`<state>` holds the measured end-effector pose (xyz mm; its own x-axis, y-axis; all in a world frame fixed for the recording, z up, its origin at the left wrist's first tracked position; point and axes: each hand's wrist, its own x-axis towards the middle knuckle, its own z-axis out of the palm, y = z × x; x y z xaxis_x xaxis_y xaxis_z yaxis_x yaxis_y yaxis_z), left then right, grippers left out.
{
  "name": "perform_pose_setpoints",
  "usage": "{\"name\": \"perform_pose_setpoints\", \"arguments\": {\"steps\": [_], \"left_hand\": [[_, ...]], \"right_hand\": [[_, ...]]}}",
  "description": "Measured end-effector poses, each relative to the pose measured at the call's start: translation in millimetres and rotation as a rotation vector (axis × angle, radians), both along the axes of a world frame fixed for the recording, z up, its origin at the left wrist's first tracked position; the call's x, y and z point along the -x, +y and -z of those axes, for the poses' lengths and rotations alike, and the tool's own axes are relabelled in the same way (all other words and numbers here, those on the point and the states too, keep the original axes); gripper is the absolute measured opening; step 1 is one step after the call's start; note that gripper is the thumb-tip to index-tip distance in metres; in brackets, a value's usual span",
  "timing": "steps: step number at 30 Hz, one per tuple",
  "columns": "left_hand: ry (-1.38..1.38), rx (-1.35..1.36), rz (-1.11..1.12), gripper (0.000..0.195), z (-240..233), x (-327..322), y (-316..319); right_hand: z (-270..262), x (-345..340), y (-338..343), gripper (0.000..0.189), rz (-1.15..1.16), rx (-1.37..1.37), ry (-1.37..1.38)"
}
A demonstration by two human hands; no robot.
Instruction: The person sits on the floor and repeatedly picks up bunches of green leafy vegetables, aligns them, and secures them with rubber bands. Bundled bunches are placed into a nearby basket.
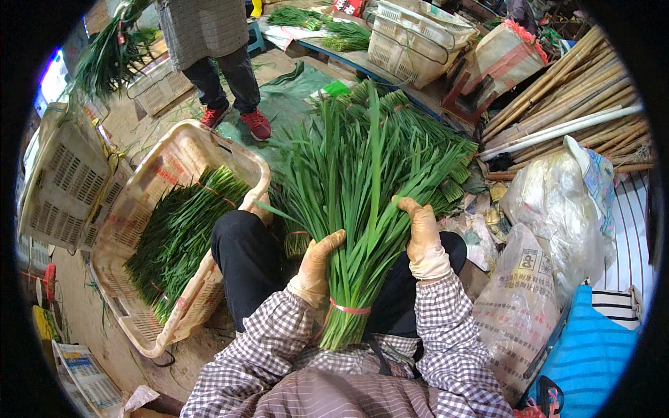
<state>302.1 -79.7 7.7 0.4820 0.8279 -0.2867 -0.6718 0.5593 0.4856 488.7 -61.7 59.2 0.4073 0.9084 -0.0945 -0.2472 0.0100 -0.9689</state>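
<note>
A large bunch of green garlic chives stands between my knees, its cut ends down in my lap and its leaves fanned out upward. A pink tie circles it near the stem ends. My left hand, in a stained whitish glove, grips the bunch from its left side, thumb across the front. My right hand, gloved the same way, is at the right edge of the leaves with its thumb up against some of them; its fingers are partly hidden behind. More tied bundles lie on the ground beyond.
A plastic crate holding tied chives tilts at my left. A person in red shoes stands ahead on a green sheet. Bamboo poles, filled plastic bags and a blue striped cloth are at my right.
</note>
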Motion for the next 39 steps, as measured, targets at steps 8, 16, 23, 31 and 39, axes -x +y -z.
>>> {"name": "perform_pose_setpoints", "arguments": {"steps": [8, 16, 23, 31, 39], "left_hand": [[-0.001, 0.064, 0.012, 0.041, 5, -3, -7], [0.033, 0.057, -0.007, 0.038, 3, 3, -6], [0.107, -0.007, 0.024, 0.049, 4, 14, -2], [0.116, -0.139, 0.015, 0.050, 0, 16, -3], [0.111, -0.132, 0.025, 0.050, 1, 17, -7]], "right_hand": [[12, -9, -11, 0.018, -0.059, 0.033, 0.085], [19, -15, -14, 0.045, -0.100, -0.060, -0.009], [1, -37, -15, 0.048, 0.224, -0.181, -0.127], [-110, -33, -8, 0.015, -0.060, -0.678, -1.280], [-120, -13, 22, 0.014, -0.285, -0.610, -1.841]]}}
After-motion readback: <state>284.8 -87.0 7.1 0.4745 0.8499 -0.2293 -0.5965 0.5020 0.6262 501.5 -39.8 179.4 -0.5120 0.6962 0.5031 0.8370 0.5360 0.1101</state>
